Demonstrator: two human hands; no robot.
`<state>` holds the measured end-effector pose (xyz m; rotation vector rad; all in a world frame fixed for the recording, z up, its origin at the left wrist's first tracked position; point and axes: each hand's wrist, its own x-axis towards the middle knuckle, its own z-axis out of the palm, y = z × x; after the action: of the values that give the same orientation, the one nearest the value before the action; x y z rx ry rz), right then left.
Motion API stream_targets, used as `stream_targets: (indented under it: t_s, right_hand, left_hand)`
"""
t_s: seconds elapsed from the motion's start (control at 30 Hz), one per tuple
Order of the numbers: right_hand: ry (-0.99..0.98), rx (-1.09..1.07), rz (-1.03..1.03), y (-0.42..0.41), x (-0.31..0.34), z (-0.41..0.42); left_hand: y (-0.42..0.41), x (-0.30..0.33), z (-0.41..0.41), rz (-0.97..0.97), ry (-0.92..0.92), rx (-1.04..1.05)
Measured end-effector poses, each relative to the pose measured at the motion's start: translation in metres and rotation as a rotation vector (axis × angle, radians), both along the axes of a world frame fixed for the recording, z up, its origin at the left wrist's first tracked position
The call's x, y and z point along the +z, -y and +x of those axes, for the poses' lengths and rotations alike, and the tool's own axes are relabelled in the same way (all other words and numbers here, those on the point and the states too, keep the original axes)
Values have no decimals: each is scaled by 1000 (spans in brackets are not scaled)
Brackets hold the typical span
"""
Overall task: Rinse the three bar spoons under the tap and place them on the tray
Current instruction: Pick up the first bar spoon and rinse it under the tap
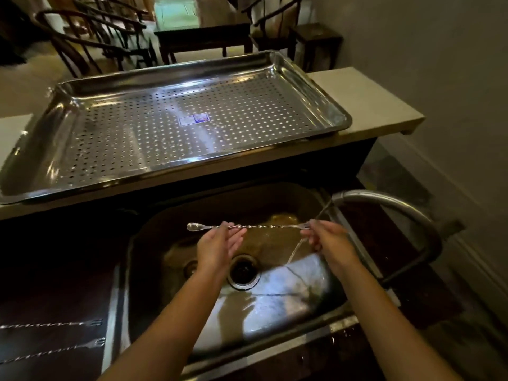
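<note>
A long twisted bar spoon (269,226) lies level over the steel sink (275,306), bowl end to the left. My left hand (220,246) holds its shaft near the bowl. My right hand (327,237) pinches the forked end under the running tap (384,199), and water streams down past it. Two more bar spoons lie on the dark counter at the lower left, the upper bar spoon (52,324) and the lower bar spoon (52,353). The perforated steel tray (41,166) sits on the pale ledge behind the sink with nothing on it.
The drain (243,270) lies in the sink's middle, under my hands. The tap's curved neck arches in from the right. A wall closes off the right side. Dark wooden chairs (90,37) and a table (203,37) stand beyond the ledge.
</note>
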<state>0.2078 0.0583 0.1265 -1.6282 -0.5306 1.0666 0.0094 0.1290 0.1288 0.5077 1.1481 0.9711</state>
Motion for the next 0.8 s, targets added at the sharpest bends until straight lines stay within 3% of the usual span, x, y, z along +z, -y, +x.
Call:
stream_targets:
  t_s: [0.37,0.8]
  right_hand:
    - [-176,-338,71,-6,-14,-16]
    - [-121,-147,66,-8,-9,-23]
  left_hand:
    - [12,-2,31,-32,-10,28]
    - [35,2,85,-18,-8,-62]
